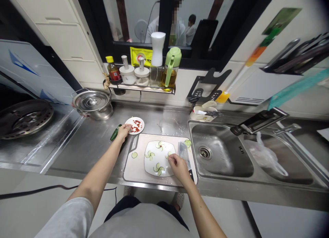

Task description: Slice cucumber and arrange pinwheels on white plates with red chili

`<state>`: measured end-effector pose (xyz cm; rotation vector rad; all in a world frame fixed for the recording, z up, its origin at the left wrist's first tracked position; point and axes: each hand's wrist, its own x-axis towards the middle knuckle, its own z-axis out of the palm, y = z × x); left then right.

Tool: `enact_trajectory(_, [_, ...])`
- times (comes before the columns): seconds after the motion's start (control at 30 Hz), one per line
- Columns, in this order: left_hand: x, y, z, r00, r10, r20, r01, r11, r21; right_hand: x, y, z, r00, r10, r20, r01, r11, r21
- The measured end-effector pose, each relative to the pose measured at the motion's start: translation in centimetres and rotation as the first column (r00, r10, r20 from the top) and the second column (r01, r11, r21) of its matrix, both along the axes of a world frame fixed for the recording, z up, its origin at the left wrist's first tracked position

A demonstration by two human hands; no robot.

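My left hand (pixel 124 131) reaches to the left edge of a small white plate (pixel 131 120) with chopped red pieces (pixel 137 123). Its fingers are drawn together, and what they pinch is too small to tell. Dark green cucumber (pixel 114 133) lies partly hidden behind that wrist. Over the right side of a larger white plate (pixel 160 158), my right hand (pixel 178 165) has its fingertips pinched beside a pinwheel of cucumber slices (pixel 167 156), partly covering it. Three other pinwheels, including one (pixel 158 168) at the front, are on the plate; the rear one has a red centre.
Beneath the large plate is a cutting board (pixel 133 173), with a cleaver (pixel 183 151) on its right and loose cucumber slices (pixel 134 155). A sink (pixel 218 159) adjoins on the right. A steel pot (pixel 102 111) stands back left; a seasoning shelf (pixel 144 88) hangs behind.
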<state>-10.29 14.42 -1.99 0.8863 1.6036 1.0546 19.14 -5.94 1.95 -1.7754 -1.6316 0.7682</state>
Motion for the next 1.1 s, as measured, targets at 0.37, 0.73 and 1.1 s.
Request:
enact_trajectory(0.37, [6.9,-5.9,4.9,0.886,-0.45,0.112,0.451,0.892,0.016,-0.5,1.9,2.5,0.999,-0.012,-0.049,0.018,0.993,0.114])
enact_trajectory(0.73, [13.3,-10.7,7.9,0.74,-0.656,0.146,0.624,0.752,0.212,0.5,3.7,4.9,0.995,0.093,0.027,-0.097,0.951,0.292])
enact_trajectory(1.1, [14.4,-11.6,6.0,0.71,-0.697,0.097,0.668,0.711,0.221,1.6,2.7,3.9,0.993,0.111,0.044,-0.118,0.965,0.232])
